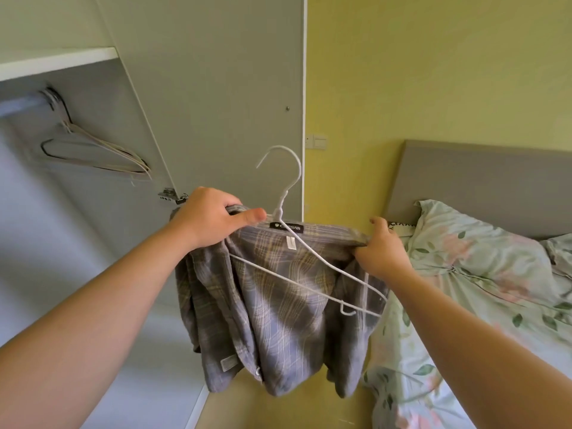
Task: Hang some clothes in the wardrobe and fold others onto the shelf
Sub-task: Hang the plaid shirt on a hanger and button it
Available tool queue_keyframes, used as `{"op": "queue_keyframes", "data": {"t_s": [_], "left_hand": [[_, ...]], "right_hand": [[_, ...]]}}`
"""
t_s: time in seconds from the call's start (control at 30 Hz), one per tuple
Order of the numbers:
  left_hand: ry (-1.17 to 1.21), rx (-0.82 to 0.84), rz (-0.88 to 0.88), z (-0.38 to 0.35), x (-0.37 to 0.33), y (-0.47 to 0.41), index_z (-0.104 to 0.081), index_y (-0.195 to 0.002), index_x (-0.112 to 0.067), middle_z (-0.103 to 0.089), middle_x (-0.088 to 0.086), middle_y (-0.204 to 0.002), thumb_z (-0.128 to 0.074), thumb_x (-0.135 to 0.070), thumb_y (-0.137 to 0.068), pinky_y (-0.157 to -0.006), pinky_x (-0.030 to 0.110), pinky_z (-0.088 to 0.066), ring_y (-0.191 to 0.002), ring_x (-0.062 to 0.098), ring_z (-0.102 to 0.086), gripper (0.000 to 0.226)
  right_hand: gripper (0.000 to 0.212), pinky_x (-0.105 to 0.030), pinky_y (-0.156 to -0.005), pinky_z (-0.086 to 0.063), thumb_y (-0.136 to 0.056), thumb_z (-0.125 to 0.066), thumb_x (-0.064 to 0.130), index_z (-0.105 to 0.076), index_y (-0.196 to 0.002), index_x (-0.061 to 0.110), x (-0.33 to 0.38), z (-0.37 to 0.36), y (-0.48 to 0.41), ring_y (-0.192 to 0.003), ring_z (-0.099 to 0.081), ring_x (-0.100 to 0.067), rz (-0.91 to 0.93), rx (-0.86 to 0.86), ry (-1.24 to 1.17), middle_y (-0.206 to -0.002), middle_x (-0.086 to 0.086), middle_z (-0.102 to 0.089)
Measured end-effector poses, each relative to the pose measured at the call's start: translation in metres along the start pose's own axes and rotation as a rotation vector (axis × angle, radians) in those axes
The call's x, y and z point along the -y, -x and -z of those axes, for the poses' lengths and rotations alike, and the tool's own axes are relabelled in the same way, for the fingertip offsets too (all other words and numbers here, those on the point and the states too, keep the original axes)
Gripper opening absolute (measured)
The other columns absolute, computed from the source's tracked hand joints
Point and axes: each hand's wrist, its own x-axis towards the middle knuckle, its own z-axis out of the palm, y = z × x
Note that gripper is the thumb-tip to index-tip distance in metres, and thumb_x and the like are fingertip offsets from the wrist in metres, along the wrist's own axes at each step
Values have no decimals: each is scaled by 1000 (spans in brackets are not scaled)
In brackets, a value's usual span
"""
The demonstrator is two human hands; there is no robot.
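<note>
A grey-blue plaid shirt hangs in the air at the centre of the head view, partly on a white wire hanger whose hook points up. My left hand grips the shirt's collar and the hanger's left side. My right hand pinches the right end of the collar. The hanger's right arm lies exposed inside the open shirt. At the left is the open wardrobe, with its white shelf above and the rail below it.
Several bare hangers hang on the rail. The grey wardrobe door stands open behind the shirt. To the right is a bed with a floral duvet, a grey headboard and a yellow wall.
</note>
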Motion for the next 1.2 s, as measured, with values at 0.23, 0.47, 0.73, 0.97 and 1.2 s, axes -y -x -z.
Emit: {"op": "queue_keyframes", "data": {"t_s": [0.23,0.47,0.73,0.97,1.2], "left_hand": [[-137,-104,129,14,28,9,-31,-51,-10,-29,3,-45,-32,-100,-62,-47,34,-23,-44,19,-30,91],[-224,-260,358,13,33,12,-36,-52,-12,-39,11,-45,-40,-88,-75,-46,31,-28,-45,29,-40,79],[-80,-317,415,3,10,12,-34,-52,-15,-36,5,-45,-54,-83,-75,-47,30,-27,-45,24,-35,75],[-87,-387,382,0,3,19,-28,-52,-14,-31,1,-43,-57,-82,-74,-45,31,-24,-44,22,-31,77],[-24,-352,282,2,14,23,-31,-52,-14,-27,0,-45,-55,-87,-71,-46,30,-22,-44,16,-24,79]], "right_hand": [[27,-31,-53,-36,-94,-57,20,-56,-69,10,-21,7,-10,-64,-53,-27,-61,-59,-190,-64,-7,-56],[14,-33,-60,-47,-92,-64,30,-60,-90,17,13,6,3,-73,-62,-24,134,-61,-348,-82,-2,-66],[12,-29,-74,-51,-90,-70,32,-64,-91,22,64,-7,31,-75,-62,-10,438,231,-477,-81,10,-66],[16,-30,-74,-48,-87,-60,16,-70,-78,9,66,-16,23,-91,-62,-24,486,-33,-85,-90,-3,-67],[47,-49,-111,-35,-92,-49,50,-50,-135,31,71,-6,14,-132,-44,-16,513,-130,-263,-142,8,-48]]}}
